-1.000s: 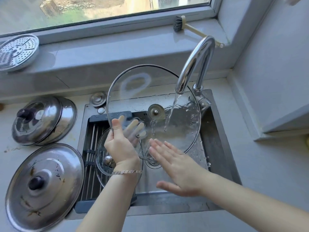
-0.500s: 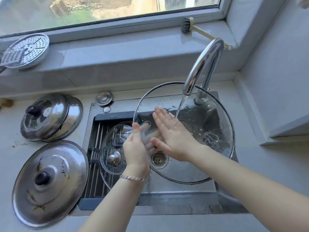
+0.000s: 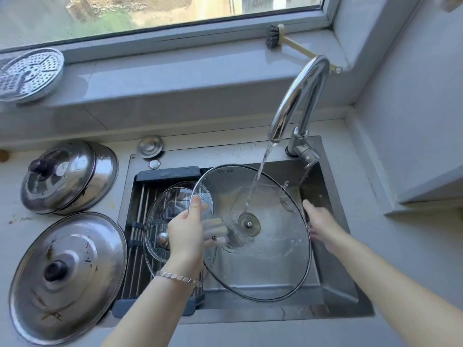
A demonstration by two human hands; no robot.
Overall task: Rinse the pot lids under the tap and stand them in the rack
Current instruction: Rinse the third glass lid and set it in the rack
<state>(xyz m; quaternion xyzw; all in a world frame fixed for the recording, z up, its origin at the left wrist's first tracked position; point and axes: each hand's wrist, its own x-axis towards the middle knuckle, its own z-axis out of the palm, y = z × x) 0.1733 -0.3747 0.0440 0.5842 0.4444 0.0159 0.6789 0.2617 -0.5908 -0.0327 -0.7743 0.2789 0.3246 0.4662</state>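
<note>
as tap (image 3: 300,96) runs, glass lid (image 3: 263,259) gripped by left hand (image 3: 186,234), right hand (image 3: 322,221)

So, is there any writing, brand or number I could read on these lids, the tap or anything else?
None can be read. The big glass lid, the tap and the perforated plate on the sill show no words, brands or numbers. Dark marks on the nearest steel lid look like stains, not writing.

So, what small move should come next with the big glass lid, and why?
Probably turn the glass lid round between both hands: the stream strikes only near its middle, while the left hand grips one rim and the right hand is at the other.
</note>
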